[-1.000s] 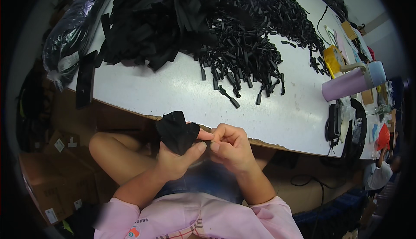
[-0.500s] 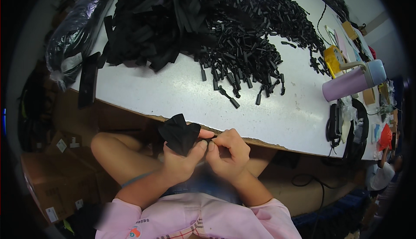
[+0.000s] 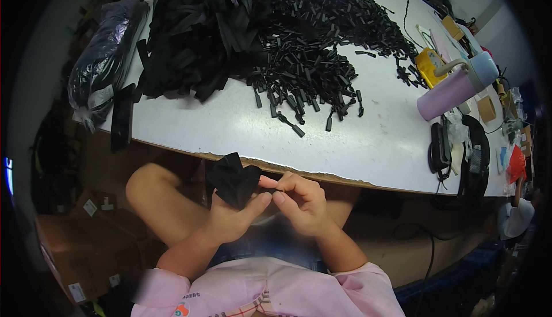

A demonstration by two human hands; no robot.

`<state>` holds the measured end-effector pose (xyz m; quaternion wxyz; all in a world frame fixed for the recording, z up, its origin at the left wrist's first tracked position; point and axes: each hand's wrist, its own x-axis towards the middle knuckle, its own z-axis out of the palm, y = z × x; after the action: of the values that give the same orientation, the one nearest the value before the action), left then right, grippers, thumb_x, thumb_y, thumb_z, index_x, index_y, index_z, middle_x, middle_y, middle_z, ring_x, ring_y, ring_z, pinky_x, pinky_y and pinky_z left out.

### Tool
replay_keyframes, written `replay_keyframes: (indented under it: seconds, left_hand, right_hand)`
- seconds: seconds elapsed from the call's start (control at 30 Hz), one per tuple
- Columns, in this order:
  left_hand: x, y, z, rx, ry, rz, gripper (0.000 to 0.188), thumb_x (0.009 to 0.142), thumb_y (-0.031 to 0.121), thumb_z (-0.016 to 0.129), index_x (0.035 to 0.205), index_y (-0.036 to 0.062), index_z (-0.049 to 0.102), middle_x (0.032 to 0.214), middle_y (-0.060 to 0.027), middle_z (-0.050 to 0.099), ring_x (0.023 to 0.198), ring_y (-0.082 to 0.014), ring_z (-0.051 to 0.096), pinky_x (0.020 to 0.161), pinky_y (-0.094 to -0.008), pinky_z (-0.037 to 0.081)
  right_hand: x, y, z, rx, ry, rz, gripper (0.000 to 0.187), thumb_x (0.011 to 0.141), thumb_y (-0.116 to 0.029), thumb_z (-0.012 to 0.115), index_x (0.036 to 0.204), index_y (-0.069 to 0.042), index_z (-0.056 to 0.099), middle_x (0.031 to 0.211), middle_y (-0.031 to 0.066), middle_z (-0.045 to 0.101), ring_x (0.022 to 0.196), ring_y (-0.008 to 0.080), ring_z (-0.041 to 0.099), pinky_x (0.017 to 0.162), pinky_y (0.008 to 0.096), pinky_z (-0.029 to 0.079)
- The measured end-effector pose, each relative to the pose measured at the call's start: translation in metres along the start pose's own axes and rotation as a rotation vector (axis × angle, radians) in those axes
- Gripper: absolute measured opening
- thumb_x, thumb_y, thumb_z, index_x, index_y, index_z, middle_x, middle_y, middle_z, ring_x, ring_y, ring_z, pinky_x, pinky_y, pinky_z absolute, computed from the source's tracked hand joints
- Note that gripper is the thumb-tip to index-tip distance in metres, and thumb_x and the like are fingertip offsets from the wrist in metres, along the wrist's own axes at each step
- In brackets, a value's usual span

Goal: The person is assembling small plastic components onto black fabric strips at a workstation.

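Head view. Off the bench (image 3: 368,156), just short of its worn front edge, wrapped in the left-hand grip (image 3: 233,219): a gathered black cloth (image 3: 234,180), flaring up past the thumb. Curled closed around the lower part of the cloth, with thumb and forefinger reaching out to the right. Opposite, drawn to a tight pinch with no real gap, the right-hand grip (image 3: 305,205). Between the two, apparently pinched from both sides, a small dark piece (image 3: 272,190); too small and too covered to tell its shape.

For this fingertip work, probably best to brace with the left and move only the right, in small, even motions. Worth tilting the black cloth leftward, clear of the pinch, so as not to hide or snag the small dark piece. Better to work with both wrists low, free of the rough front edge.

As for place: black cloth to the left of the pinch, rooted against the left palm; small dark piece right at the tips, seemingly touching both hands.

Farther back, toward the left edge of the bench, a heap of black strips (image 3: 192,46); beside it, spreading toward the back edge, a pile of small black pulls (image 3: 316,64). Toward the right end, a lilac bottle (image 3: 448,96).
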<state>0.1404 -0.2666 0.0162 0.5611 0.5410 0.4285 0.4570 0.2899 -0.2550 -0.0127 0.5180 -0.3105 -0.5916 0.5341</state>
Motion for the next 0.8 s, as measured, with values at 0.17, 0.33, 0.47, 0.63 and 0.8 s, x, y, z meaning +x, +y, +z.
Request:
replay_keyframes:
  seconds: [0.17, 0.33, 0.47, 0.63, 0.8]
  left_hand:
    - [0.002, 0.006, 0.007, -0.066, -0.005, 0.003, 0.018, 0.077, 0.007, 0.058, 0.092, 0.0002, 0.053, 0.082, -0.0034, 0.05, 0.051, -0.0037, 0.042, 0.043, -0.0157, 0.034]
    - [0.009, 0.005, 0.004, -0.009, -0.064, 0.057, 0.014, 0.076, 0.004, 0.057, 0.09, -0.0006, 0.056, 0.08, -0.0042, 0.05, 0.049, -0.004, 0.043, 0.042, -0.016, 0.034]
    - [0.009, -0.001, 0.001, 0.017, -0.045, 0.116, 0.015, 0.076, 0.002, 0.058, 0.09, 0.0009, 0.058, 0.081, -0.0033, 0.051, 0.06, -0.0062, 0.046, 0.052, -0.0185, 0.037]
    - [0.005, 0.005, -0.003, -0.05, -0.025, -0.009, 0.014, 0.075, 0.001, 0.059, 0.089, 0.0025, 0.057, 0.078, -0.0004, 0.052, 0.07, -0.0063, 0.049, 0.061, -0.0198, 0.04]
    - [-0.009, -0.003, -0.009, -0.12, -0.013, -0.083, 0.018, 0.073, 0.001, 0.062, 0.089, 0.0035, 0.055, 0.073, 0.0018, 0.054, 0.065, -0.0036, 0.049, 0.058, -0.0183, 0.042]
  right_hand:
    - [-0.002, -0.002, -0.003, -0.057, 0.014, -0.068, 0.007, 0.078, -0.004, 0.052, 0.074, 0.001, 0.052, 0.063, 0.003, 0.047, 0.05, 0.0062, 0.039, 0.044, 0.0189, 0.031]
    - [-0.002, -0.004, -0.006, -0.018, 0.02, -0.037, 0.006, 0.079, -0.004, 0.052, 0.076, 0.002, 0.053, 0.064, 0.0031, 0.048, 0.052, 0.0065, 0.04, 0.045, 0.0193, 0.031]
    - [-0.003, 0.0, -0.005, 0.007, 0.025, 0.037, 0.007, 0.079, -0.005, 0.052, 0.078, 0.002, 0.053, 0.065, 0.0034, 0.049, 0.053, 0.0074, 0.041, 0.047, 0.0197, 0.032]
    - [-0.003, 0.004, 0.004, -0.155, 0.107, -0.139, 0.006, 0.077, -0.003, 0.053, 0.08, 0.002, 0.054, 0.067, 0.0067, 0.051, 0.054, 0.0128, 0.044, 0.05, 0.0212, 0.035]
    - [-0.001, -0.009, 0.009, -0.319, 0.075, -0.285, 0.006, 0.075, 0.0, 0.054, 0.08, 0.002, 0.055, 0.07, 0.0085, 0.052, 0.056, 0.0137, 0.046, 0.051, 0.0218, 0.037]
